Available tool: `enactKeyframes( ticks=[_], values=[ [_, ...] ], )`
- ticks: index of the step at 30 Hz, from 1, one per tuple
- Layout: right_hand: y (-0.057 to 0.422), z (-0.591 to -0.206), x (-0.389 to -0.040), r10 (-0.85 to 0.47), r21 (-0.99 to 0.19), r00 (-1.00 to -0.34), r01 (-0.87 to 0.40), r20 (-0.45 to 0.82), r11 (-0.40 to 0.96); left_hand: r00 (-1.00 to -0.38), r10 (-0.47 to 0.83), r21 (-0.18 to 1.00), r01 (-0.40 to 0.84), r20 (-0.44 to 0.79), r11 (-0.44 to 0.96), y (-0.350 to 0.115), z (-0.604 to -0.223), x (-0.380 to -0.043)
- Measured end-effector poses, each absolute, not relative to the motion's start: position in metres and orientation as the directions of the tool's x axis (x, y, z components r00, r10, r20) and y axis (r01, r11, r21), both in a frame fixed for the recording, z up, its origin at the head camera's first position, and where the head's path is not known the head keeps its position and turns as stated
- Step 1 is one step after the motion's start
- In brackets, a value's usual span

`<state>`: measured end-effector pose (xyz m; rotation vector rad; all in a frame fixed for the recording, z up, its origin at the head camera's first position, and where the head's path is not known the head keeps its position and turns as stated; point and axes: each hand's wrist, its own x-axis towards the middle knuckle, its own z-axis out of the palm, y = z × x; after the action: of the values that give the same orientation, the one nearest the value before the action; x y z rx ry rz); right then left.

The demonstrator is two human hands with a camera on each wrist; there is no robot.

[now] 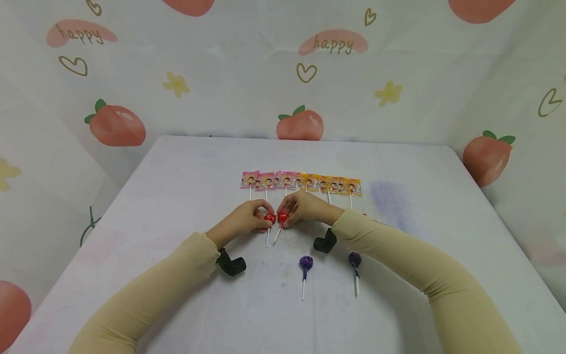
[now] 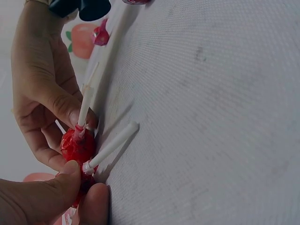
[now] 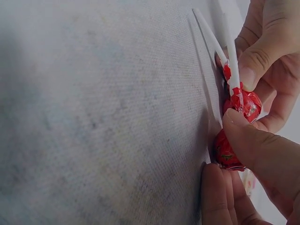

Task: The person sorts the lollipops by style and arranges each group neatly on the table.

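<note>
Two red-wrapped lollipops lie close side by side on the white table, sticks toward the person. My left hand (image 1: 245,218) pinches the left red lollipop (image 1: 270,218) by its head; in the left wrist view its thumb and finger close on that lollipop. My right hand (image 1: 306,206) holds the right red lollipop (image 1: 283,217) between thumb and fingers, its stick slanting toward the left one. In the right wrist view, the right lollipop's head (image 3: 227,151) sits under the thumb, next to the left lollipop's head (image 3: 252,105). Fingers partly hide both heads.
Behind the hands runs a row of flat-packed lollipops, pink wrappers (image 1: 250,180) at left and yellow wrappers (image 1: 351,187) at right. Nearer the person lie two purple lollipops (image 1: 306,263) (image 1: 355,259). Each wrist carries a black device (image 1: 233,265). A patterned cloth hangs behind the table (image 1: 185,157).
</note>
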<state>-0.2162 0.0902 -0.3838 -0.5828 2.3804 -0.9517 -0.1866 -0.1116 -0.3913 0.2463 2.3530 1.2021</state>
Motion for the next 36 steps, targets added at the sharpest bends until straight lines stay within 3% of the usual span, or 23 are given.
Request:
enactKeyframes(
  ticks=[36],
  values=[
    [0.0957, -0.3778, -0.2131, -0.562, -0.752, -0.778, -0.186, -0.28, 0.633, -0.863, 0.35, 0.799, -0.097, -0.365, 0.594, -0.111, -0.3892, -0.1838]
  ],
)
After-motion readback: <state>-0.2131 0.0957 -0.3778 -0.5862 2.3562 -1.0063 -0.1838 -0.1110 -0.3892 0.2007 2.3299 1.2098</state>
